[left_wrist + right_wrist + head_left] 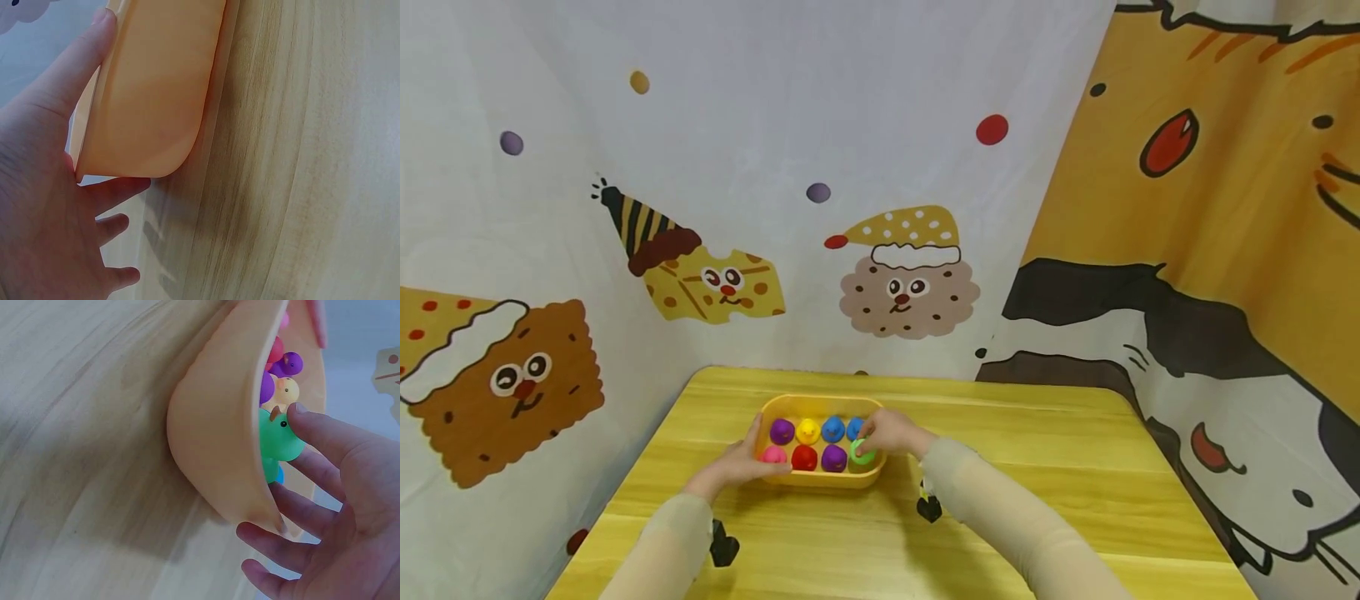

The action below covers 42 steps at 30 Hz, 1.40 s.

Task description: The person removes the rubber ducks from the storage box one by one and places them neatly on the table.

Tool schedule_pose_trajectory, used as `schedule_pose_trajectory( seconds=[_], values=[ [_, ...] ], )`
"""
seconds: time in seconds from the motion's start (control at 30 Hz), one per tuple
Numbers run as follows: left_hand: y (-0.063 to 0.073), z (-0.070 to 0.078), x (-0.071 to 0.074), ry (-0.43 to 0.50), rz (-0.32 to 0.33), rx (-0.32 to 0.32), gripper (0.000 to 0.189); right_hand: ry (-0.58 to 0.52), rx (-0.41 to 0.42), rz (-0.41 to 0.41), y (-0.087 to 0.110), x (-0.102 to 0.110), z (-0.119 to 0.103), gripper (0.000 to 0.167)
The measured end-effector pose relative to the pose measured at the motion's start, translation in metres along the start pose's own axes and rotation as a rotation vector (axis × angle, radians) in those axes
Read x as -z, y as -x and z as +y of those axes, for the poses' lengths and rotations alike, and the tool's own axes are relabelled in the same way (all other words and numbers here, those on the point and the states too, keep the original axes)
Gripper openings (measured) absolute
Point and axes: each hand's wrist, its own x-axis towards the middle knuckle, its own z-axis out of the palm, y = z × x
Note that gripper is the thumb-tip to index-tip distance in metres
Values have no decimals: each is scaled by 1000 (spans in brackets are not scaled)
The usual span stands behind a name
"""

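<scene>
A yellow-orange plastic basket (820,481) with rounded corners holds two rows of small rubber ducks. My left hand (733,468) spans its near left corner, thumb along the near rim and straight fingers against the left end wall. At the right end, my right hand (897,432) pinches a green duck (280,440) by the head, between thumb and fingers. The near row also has a pink duck (773,455), a red duck (804,458) and a purple duck (833,458). Behind them sit purple, yellow (808,431) and blue ducks (832,429), the rightmost blue partly hidden by my right hand.
The basket stands on a wood-grain table (1037,467), toward its far side. White cloth printed with cartoon figures (910,292) hangs behind and to the sides of the table. Small black devices (724,546) sit at both wrists.
</scene>
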Motion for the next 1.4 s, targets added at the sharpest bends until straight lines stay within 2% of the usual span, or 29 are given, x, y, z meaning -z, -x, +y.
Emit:
schedule_pose_trajectory(
  seconds=[0.4,0.6,0.83,1.13,1.4],
  values=[
    [3,-1,-2,24,-20,-11,125,21,41,1,3,12,-2,25],
    [-5,-9,-5,49,-23,5,123,-3,43,5,5,20,-1,24],
    [1,-2,-4,59,-35,7,125,-36,67,6,5,25,1,25],
    [-2,-4,-4,62,-42,8,124,-35,77,-7,11,40,-2,27],
    [0,1,-1,64,-46,0,125,-54,72,10,16,50,0,27]
  ],
)
